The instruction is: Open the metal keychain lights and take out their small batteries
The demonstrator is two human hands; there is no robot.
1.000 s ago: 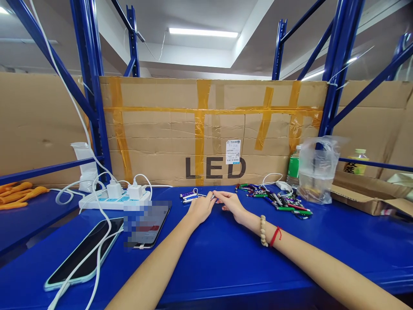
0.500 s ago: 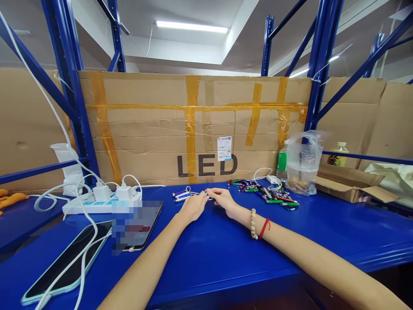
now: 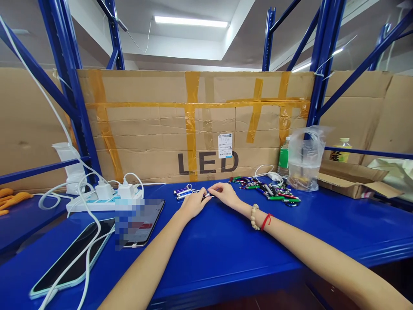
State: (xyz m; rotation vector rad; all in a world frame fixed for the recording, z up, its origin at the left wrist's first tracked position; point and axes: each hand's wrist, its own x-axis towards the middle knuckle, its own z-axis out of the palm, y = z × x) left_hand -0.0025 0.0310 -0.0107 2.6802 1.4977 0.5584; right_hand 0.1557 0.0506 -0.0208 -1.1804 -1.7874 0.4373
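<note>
My left hand (image 3: pixel 192 204) and my right hand (image 3: pixel 225 193) meet at the far middle of the blue shelf (image 3: pixel 226 254). Their fingers pinch the two ends of a small metal pen-like torch (image 3: pixel 207 196). A few finished small torches (image 3: pixel 182 191) lie just left of my left hand. A pile of several coloured torches (image 3: pixel 270 192) lies to the right of my right hand. My right wrist wears a bead bracelet and a red string.
A taped cardboard box marked LED (image 3: pixel 200 125) stands behind. A power strip (image 3: pixel 103 200) with chargers, two phones (image 3: pixel 143 221) on cables, a plastic bag (image 3: pixel 305 161), a green bottle (image 3: pixel 283 158) and an open carton (image 3: pixel 351 178) are around.
The view has shifted slightly. Both hands stay together on the small torch, with the right hand a little farther back than before.
</note>
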